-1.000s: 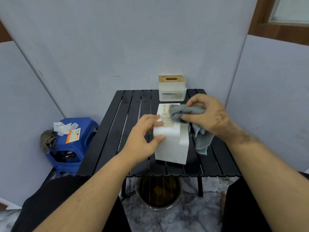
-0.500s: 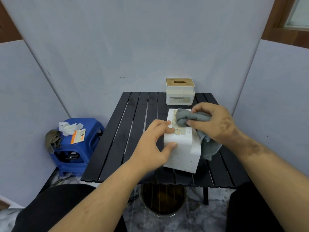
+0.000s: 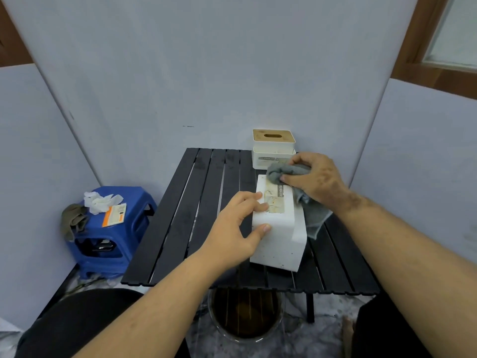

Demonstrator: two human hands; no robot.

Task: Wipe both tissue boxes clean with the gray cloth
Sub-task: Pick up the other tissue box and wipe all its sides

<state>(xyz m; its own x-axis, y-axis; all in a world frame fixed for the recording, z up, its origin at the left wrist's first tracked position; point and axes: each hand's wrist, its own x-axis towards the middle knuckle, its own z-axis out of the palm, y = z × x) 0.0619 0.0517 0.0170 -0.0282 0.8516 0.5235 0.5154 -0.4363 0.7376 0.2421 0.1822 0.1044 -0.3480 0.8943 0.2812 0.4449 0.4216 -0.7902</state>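
Observation:
A white speckled tissue box (image 3: 280,239) with a stained label on top stands on the black slatted table (image 3: 196,215). My left hand (image 3: 238,226) grips its near left corner, thumb on the side, fingers on top. My right hand (image 3: 316,180) is closed on the bunched gray cloth (image 3: 284,173), which presses on the far end of the box's top; loose cloth hangs down the right side. A second white tissue box with a wooden lid (image 3: 273,148) sits at the table's far edge, just behind.
A blue plastic stool (image 3: 113,236) stands left of the table, bearing white gloves, an orange-and-white packet and an olive rag. A round bucket (image 3: 245,316) sits under the table's near edge. Gray panels wall in the table on three sides.
My right hand has slid the cloth from the middle of the box top to its far end. My left hand still holds the box.

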